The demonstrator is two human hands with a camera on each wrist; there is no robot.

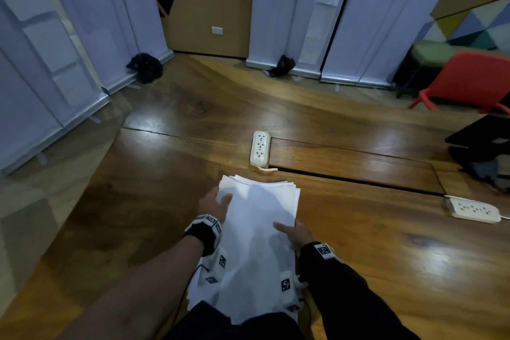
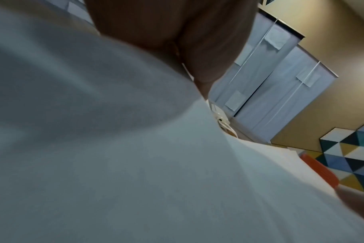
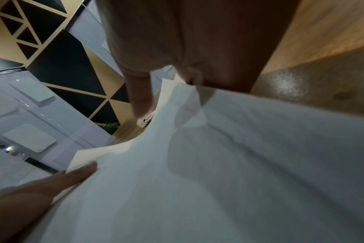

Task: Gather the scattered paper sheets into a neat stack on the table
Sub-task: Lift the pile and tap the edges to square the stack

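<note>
Both hands gripped the paper stack (image 1: 259,218) from the head view: left hand (image 1: 214,205) on its nine-o'clock edge, thumb on top, right hand (image 1: 296,233) at four o'clock, thumb across the sheet. It sat on the wooden table (image 1: 358,257), a power strip (image 1: 259,148) at twelve o'clock. Left-wrist view showed paper (image 2: 135,164) beneath the palm (image 2: 177,32). Right-wrist view showed the right thumb (image 3: 141,92) on the fanned sheets (image 3: 218,164).

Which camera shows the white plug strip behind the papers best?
The head view. There the whole power strip lies in plain sight on the table, just beyond the paper stack. Each wrist view shows only a small blurred bit of it, peeking past the paper's edge.
</note>
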